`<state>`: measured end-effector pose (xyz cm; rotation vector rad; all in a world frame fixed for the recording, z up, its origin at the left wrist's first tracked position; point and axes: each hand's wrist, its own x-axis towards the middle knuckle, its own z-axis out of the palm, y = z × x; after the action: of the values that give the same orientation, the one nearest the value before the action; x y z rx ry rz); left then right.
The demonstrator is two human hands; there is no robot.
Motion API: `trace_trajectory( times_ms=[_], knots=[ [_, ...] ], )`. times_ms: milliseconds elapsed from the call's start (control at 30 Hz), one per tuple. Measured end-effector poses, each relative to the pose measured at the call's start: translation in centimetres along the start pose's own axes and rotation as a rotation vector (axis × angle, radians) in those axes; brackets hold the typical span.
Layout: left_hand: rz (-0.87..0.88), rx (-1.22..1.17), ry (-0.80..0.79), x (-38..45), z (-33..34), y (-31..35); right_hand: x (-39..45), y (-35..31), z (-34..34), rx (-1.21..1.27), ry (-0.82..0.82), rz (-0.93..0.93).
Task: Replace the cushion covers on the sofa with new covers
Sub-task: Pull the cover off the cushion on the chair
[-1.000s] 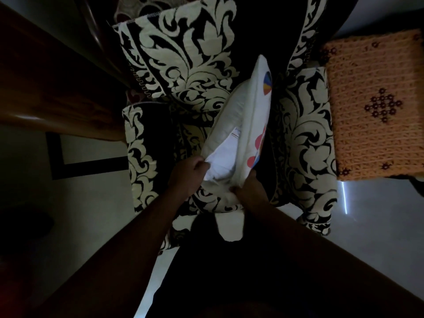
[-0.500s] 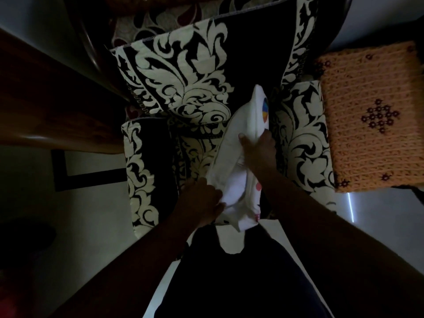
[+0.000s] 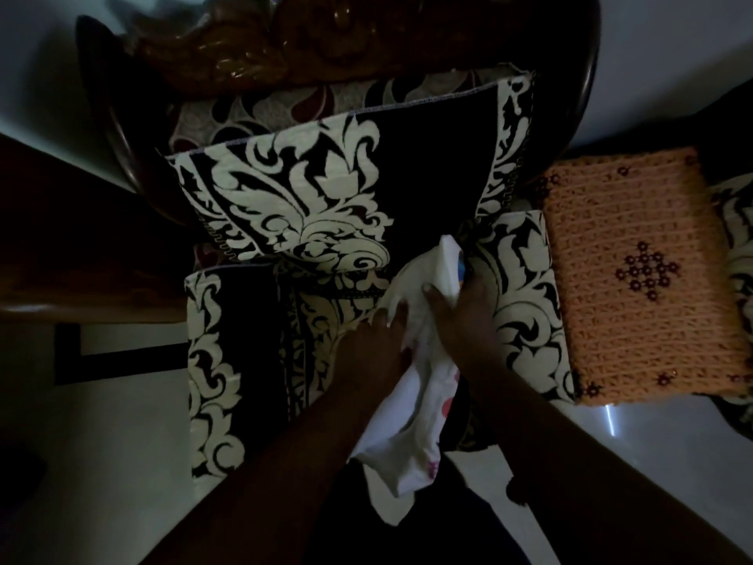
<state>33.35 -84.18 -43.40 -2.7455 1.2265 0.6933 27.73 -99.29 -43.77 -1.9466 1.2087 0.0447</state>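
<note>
The cushion (image 3: pixel 423 360), white with a few coloured spots along its right edge, is standing on end at the front of the sofa seat (image 3: pixel 525 303), its top corner reaching up toward the patterned back cushion (image 3: pixel 326 205) and its lower end hanging down over the seat's front edge toward the person's dark-clothed legs. Both hands are working on it from either side. The left hand (image 3: pixel 377 348) is lying against the cushion's left face, fingers pointing up and loosely bent with the tips pressing into the white cloth. The right hand (image 3: pixel 462 307) is curling over the cushion's right edge, its fingers wrapping onto the white fabric near the top and gripping it. In this dim light it is hard to tell where the cover ends and the inner pad begins. The sofa is wearing a black and cream scroll-patterned cover, and carved dark wood is showing above its back. Just beside the seat on the right, an orange knitted mat (image 3: pixel 639 279) with a dark cross motif is lying flat. Pale floor (image 3: pixel 102 422) is showing to the lower left.
</note>
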Motion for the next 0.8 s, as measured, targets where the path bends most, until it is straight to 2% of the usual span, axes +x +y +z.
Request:
trace_trajectory(
  times_ms=[133,267,400,533,600,700,800],
  knots=[
    [0.038,0.069,0.143,-0.9,1.5,0.0,4.1,-1.4,-1.2,-0.034,-0.002,-0.101],
    [-0.005,0.009,0.063,-0.8,1.6,-2.5,7.3,-0.1,-2.8,-0.15,-0.011,-0.053],
    [-0.022,-0.137,0.042,-0.4,1.1,-5.1,8.5,1.3,-3.3,-0.11,-0.09,0.062],
    [-0.085,-0.313,0.071,2.2,-0.5,-2.9,7.4,-1.1,-1.6,-0.033,0.043,-0.108],
    [-0.143,-0.294,0.076,4.0,-0.8,-1.6,6.4,-2.2,-0.8,0.027,0.055,-0.152],
    [-0.12,-0.145,0.142,6.3,-1.4,-0.9,6.8,-1.2,0.3,0.136,-0.074,-0.053],
    [0.052,-0.093,0.143,6.9,-1.3,-1.2,9.6,1.2,-0.1,0.164,-0.075,0.098]
  ],
)
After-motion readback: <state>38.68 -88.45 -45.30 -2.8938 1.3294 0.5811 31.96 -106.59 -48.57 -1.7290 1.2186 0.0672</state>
